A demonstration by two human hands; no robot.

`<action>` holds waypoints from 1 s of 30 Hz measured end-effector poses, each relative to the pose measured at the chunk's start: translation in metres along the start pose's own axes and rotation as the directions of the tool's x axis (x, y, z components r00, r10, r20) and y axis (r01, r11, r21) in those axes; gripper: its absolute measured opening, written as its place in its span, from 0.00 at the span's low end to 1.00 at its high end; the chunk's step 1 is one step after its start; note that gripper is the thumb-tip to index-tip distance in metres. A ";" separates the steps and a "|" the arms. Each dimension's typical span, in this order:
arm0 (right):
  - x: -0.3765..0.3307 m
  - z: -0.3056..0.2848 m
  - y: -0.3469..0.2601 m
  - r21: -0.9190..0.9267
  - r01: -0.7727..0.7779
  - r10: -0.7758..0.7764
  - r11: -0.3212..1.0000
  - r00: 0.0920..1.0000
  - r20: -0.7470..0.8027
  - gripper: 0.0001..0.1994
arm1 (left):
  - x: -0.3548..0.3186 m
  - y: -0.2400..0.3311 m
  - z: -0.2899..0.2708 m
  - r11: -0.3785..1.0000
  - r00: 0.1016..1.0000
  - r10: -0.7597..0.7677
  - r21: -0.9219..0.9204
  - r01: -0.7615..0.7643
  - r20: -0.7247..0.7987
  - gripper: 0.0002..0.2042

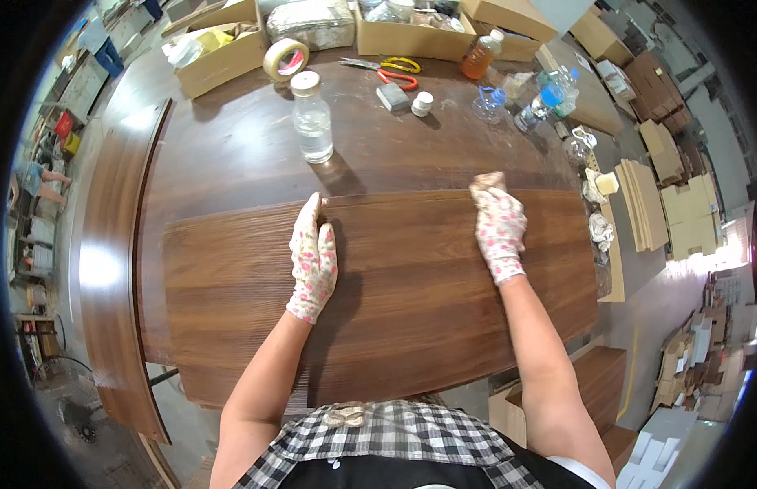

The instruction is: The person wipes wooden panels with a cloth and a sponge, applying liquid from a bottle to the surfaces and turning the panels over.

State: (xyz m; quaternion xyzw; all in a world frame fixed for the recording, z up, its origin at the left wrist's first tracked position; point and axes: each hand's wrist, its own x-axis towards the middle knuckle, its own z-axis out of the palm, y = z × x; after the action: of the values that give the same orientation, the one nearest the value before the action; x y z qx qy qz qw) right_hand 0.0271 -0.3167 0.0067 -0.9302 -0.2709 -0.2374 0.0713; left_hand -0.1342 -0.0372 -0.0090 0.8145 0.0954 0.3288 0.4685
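A wide brown wood-grain board (395, 301) lies flat across the worktable in front of me. My left hand (313, 265), in a white glove with pink flowers, rests edge-down on the board's left half. Its fingers are stretched out and hold nothing. In a matching glove, my right hand (500, 232) is closed around a crumpled brownish rag (487, 182) at the board's far edge, right of the middle. Beyond my left hand stands a clear glass bottle (313, 122) with a pale lid, part-filled with clear liquid.
Farther back lie a tape roll (286, 60), scissors (399, 80), a grey block (392, 97) and a small white bottle (422, 103). Plastic bottles (540, 107) line the right side. Open cardboard boxes (223, 65) edge the back. Another brown board (109, 261) lies along the left.
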 end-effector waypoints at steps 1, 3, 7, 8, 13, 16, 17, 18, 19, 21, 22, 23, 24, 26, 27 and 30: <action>-0.005 0.004 0.011 -0.145 -0.012 0.014 0.989 1.000 0.014 0.13 | -0.003 0.004 0.003 0.998 1.000 -0.003 -0.070 0.003 -0.004 0.22; 0.012 -0.006 -0.033 -0.073 -0.203 0.216 0.976 0.936 0.278 0.13 | -0.012 0.001 -0.011 0.994 0.999 -0.029 -0.110 0.027 -0.018 0.22; 0.017 0.024 -0.174 0.211 0.208 -0.212 0.955 0.977 -0.007 0.14 | -0.016 -0.002 -0.024 0.982 0.995 -0.096 -0.164 0.089 -0.031 0.22; 0.019 0.018 -0.194 0.247 0.232 -0.244 0.941 0.970 0.020 0.14 | -0.016 -0.003 -0.029 0.983 0.994 -0.101 -0.161 0.093 -0.042 0.22; 0.020 -0.005 -0.102 0.303 0.119 -0.101 0.945 0.992 -0.076 0.12 | -0.018 -0.019 -0.123 0.980 0.960 -0.032 0.180 0.085 -0.279 0.22; -0.010 0.014 -0.067 -0.132 0.110 -0.109 0.985 0.994 0.013 0.22 | -0.037 -0.040 -0.195 0.890 0.845 0.007 0.389 0.239 -0.536 0.21; -0.005 0.030 -0.061 0.118 0.129 -0.140 0.985 0.986 0.093 0.27 | -0.045 -0.049 -0.207 0.880 0.805 -0.057 0.352 0.320 -0.590 0.21; 0.004 0.015 -0.116 -0.131 0.234 -0.229 0.963 0.972 0.056 0.23 | -0.061 -0.059 -0.227 0.844 0.750 -0.110 0.337 0.416 -0.652 0.21; 0.019 -0.001 -0.164 0.027 0.234 -0.236 0.972 0.963 0.130 0.22 | -0.077 -0.070 -0.237 0.840 0.695 -0.160 0.273 0.468 -0.701 0.20; 0.044 0.000 -0.237 0.247 0.245 -0.289 0.937 0.944 0.160 0.21 | -0.076 -0.061 -0.235 0.887 0.688 -0.185 0.182 0.424 -0.702 0.20; 0.055 0.008 -0.272 0.331 0.280 -0.330 0.901 0.938 0.105 0.20 | -0.072 -0.053 -0.231 0.896 0.692 -0.180 0.173 0.408 -0.699 0.20; 0.063 0.013 -0.305 0.437 0.236 -0.324 0.868 0.936 0.139 0.19 | -0.067 -0.050 -0.226 0.897 0.676 -0.206 0.140 0.420 -0.708 0.20; 0.067 0.017 -0.341 0.542 0.185 -0.325 0.820 0.930 0.174 0.19 | -0.065 -0.049 -0.226 0.901 0.662 -0.207 0.123 0.415 -0.720 0.20; 0.053 0.049 -0.398 0.355 0.401 -0.410 0.845 0.911 -0.053 0.17 | -0.061 -0.052 -0.219 0.927 0.651 -0.228 0.044 0.374 -0.724 0.21; 0.044 0.032 -0.429 0.416 0.444 -0.512 0.793 0.856 0.062 0.18 | -0.066 -0.051 -0.222 0.930 0.657 -0.232 0.036 0.367 -0.718 0.21; -0.026 0.007 -0.448 0.588 0.688 -0.727 0.425 0.647 -0.232 0.21 | -0.077 -0.055 -0.243 0.958 0.642 -0.288 -0.210 0.197 -0.710 0.20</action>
State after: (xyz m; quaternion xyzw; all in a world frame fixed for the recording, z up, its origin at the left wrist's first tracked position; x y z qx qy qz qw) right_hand -0.2301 0.0506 -0.0099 -0.6541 -0.6999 -0.1128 0.2638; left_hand -0.3365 0.1272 -0.0050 0.5654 0.3647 0.5665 0.4758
